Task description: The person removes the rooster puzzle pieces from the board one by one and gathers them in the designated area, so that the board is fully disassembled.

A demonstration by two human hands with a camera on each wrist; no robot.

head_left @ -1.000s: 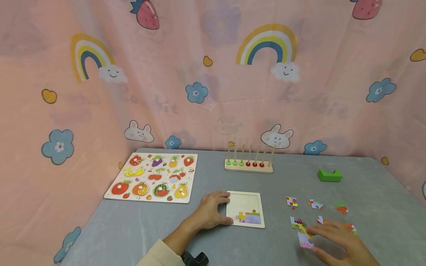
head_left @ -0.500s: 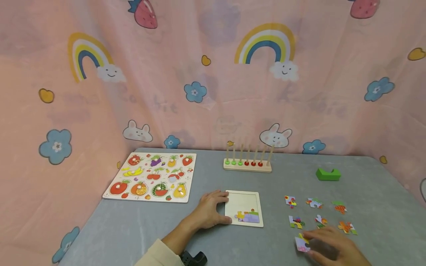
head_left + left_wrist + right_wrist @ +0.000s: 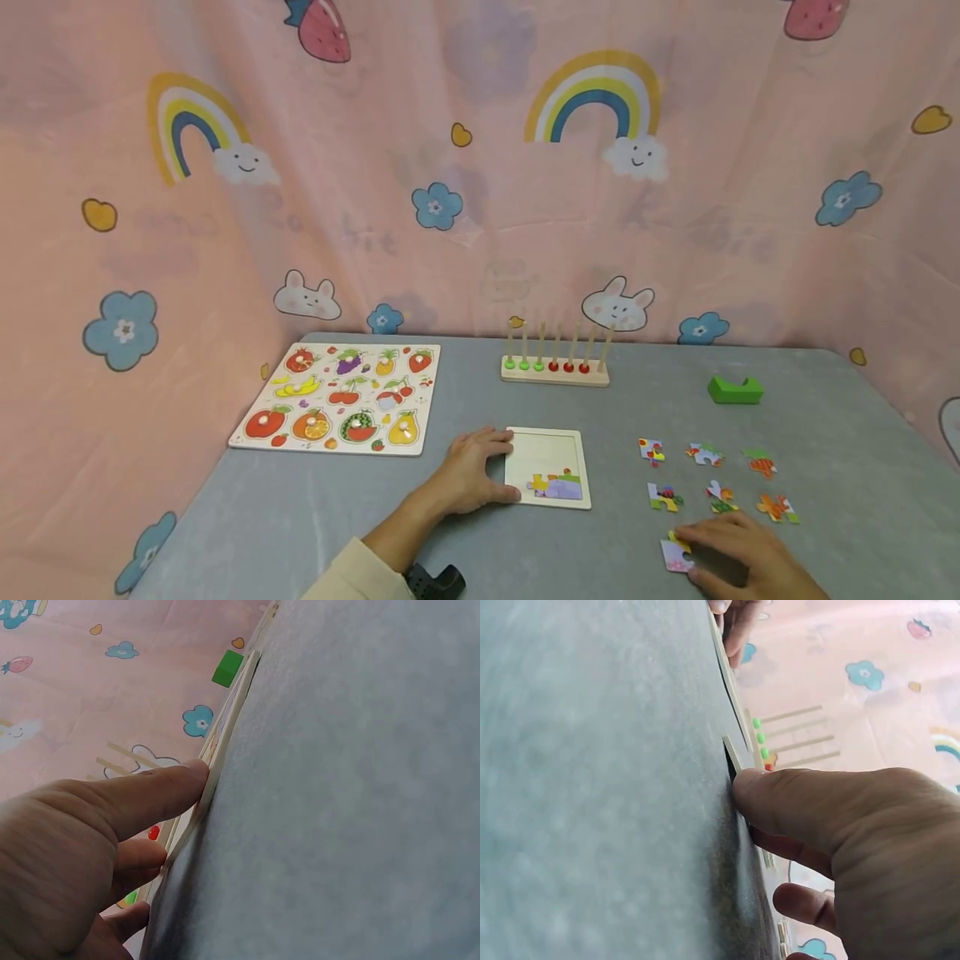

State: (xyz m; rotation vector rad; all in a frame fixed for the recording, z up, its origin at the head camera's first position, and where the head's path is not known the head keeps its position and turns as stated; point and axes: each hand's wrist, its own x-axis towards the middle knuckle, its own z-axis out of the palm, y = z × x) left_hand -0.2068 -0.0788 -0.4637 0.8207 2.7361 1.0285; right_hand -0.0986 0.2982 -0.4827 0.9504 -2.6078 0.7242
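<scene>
In the head view my left hand (image 3: pixel 471 475) holds the left side of a square wooden puzzle tray (image 3: pixel 542 450), thumb at its near corner and fingers at the far one. A few joined puzzle pieces (image 3: pixel 558 485), lilac, yellow and green, lie in the tray's lower right part. At lower right my right hand (image 3: pixel 750 554) pinches a lilac and yellow puzzle piece (image 3: pixel 675 558) between thumb and fingers. In the right wrist view that piece (image 3: pixel 732 754) shows edge-on, close to the tabletop; the fingers hide part of it.
Several loose puzzle pieces (image 3: pixel 705 454) lie in two rows beyond my right hand. A fruit peg board (image 3: pixel 345 400) is at far left. Behind the tray stands a bead-and-peg counter (image 3: pixel 555 372), with a green block (image 3: pixel 735 390) at back right. A patterned curtain (image 3: pixel 480 208) backs the table.
The right hand, with the lilac piece in its grip, has shifted slightly left and nearer, uncovering the loose pieces behind it. My left hand stays on the tray.
</scene>
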